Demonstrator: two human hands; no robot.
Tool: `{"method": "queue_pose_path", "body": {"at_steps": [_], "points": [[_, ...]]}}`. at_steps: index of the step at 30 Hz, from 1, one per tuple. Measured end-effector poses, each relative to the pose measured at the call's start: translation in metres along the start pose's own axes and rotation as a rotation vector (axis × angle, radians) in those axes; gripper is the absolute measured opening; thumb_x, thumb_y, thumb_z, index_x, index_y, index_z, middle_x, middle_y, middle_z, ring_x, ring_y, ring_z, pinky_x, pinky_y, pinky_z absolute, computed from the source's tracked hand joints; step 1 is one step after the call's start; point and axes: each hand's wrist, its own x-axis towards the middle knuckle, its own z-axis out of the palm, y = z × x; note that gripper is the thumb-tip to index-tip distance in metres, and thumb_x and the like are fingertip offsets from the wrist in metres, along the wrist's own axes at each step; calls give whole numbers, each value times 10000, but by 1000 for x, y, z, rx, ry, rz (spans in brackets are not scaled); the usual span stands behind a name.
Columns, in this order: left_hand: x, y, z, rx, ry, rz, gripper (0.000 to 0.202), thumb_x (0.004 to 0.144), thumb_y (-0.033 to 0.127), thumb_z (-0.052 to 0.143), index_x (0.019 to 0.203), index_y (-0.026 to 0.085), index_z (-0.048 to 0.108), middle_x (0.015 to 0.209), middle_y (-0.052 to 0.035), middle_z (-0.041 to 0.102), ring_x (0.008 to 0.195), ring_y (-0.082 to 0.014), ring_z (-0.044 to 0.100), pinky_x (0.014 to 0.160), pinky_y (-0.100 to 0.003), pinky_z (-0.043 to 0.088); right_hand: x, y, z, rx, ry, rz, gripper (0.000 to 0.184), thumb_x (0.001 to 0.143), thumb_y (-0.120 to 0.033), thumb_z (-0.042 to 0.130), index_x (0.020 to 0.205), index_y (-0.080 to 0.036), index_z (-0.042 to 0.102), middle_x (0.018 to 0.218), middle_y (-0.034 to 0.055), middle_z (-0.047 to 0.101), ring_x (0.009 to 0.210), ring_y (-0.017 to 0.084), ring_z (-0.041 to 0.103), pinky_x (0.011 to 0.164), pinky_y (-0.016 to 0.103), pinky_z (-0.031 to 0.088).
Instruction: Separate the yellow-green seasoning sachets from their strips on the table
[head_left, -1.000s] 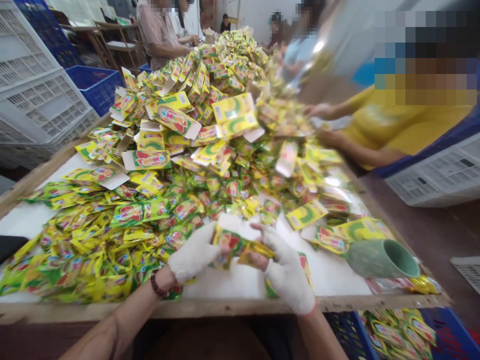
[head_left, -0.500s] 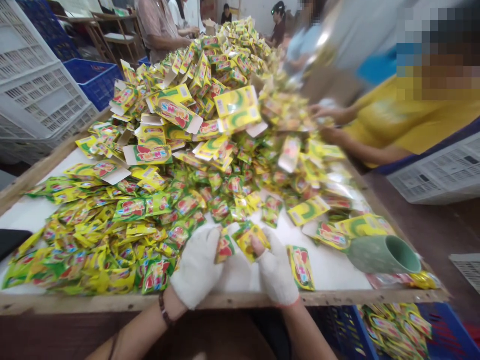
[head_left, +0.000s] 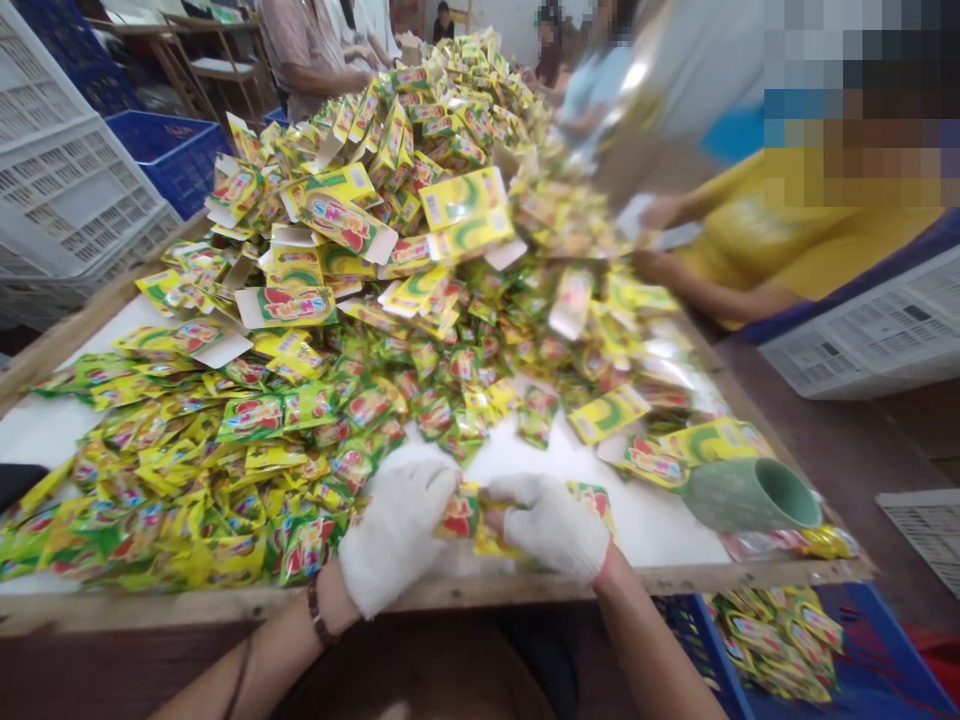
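Observation:
My left hand (head_left: 397, 535), in a white knit glove, pinches a small green-and-red candy packet (head_left: 460, 512) near the table's front edge. Close beside it, my gloved right hand (head_left: 559, 525) is closed on a yellow candy packet (head_left: 491, 545), mostly covered by the fingers. The two packets meet or nearly touch; I cannot tell which. Another packet (head_left: 598, 500) lies behind my right hand, partly hidden. To the left spreads a thick layer of loose packets (head_left: 232, 500). Beyond them rises a large heap of packets and yellow printed cartons (head_left: 465, 205).
A green cup (head_left: 742, 495) lies on its side at the right edge. Below the wooden table rim (head_left: 262, 608) stands a blue crate (head_left: 885, 640) with packets inside. White crates (head_left: 67, 190) are stacked at left. A co-worker in a yellow shirt (head_left: 780, 235) works at right.
My right hand has moved left and turned inward, bringing its packet up against or close to the left one. It now partly covers the packet on the table. The view has shifted slightly.

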Motion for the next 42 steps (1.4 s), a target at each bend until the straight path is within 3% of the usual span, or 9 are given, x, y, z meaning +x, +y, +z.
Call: {"method": "queue_pose_path", "body": {"at_steps": [9,15,18,21,26,33,37,39,42], "points": [[-4,-4,-3,-77,-111,92,567,652,142,605,1212,188,524,1214,-114,578,1104,-289,529,977,-439,409,2,4,-6,11,39,-49,127,765,-211,577,798,-175,693,678,-26,638,649,128,555,602,212,417],[-3,4,2,-104,-19,-94,458,727,188,580,1182,181,534,1136,-110,611,1060,-274,558,949,-427,436,-1,-3,15,15,230,-59,164,820,-213,521,892,-186,666,840,27,681,777,174,597,702,270,461],[-3,4,3,-90,-16,-102,454,728,195,581,1179,176,539,1119,-110,609,1045,-279,558,933,-434,445,-3,3,20,140,191,-15,224,796,-236,554,1005,-191,622,855,27,668,763,173,602,650,264,475],[-1,-2,0,-63,-15,-72,480,692,192,608,1167,192,545,1112,-97,601,1075,-289,535,958,-444,426,-5,13,18,324,223,46,213,770,-324,611,930,-185,588,752,0,619,665,148,564,558,234,453],[0,-2,0,-10,-23,-42,421,721,219,598,1139,196,557,1112,-96,600,1035,-288,543,918,-449,439,-4,12,21,218,286,60,225,762,-340,612,612,-193,532,566,-37,492,579,121,480,529,219,389],[-2,-3,2,-51,65,-37,525,678,195,626,1192,161,527,1127,-117,586,1116,-309,505,1004,-475,398,-5,4,21,324,341,214,204,742,-351,590,808,-173,665,506,-31,566,468,114,514,496,224,399],[-3,-5,2,-48,54,-12,529,664,182,622,1185,187,529,1108,-109,590,1089,-311,526,971,-489,418,-5,2,23,445,186,288,260,770,-399,529,810,-171,646,445,-31,568,366,92,412,408,209,324],[-4,-5,1,-16,75,-13,550,664,173,626,1203,175,517,1122,-120,587,1112,-317,518,975,-492,417,-6,-1,24,422,145,226,259,782,-387,511,829,-173,648,479,-28,573,404,99,446,431,215,359],[-3,-4,1,51,115,-24,523,690,168,624,1202,150,518,1134,-139,589,1129,-324,509,968,-495,425,-9,-4,26,261,289,87,255,779,-358,545,907,-171,664,599,-11,591,548,126,535,543,238,441]]}}
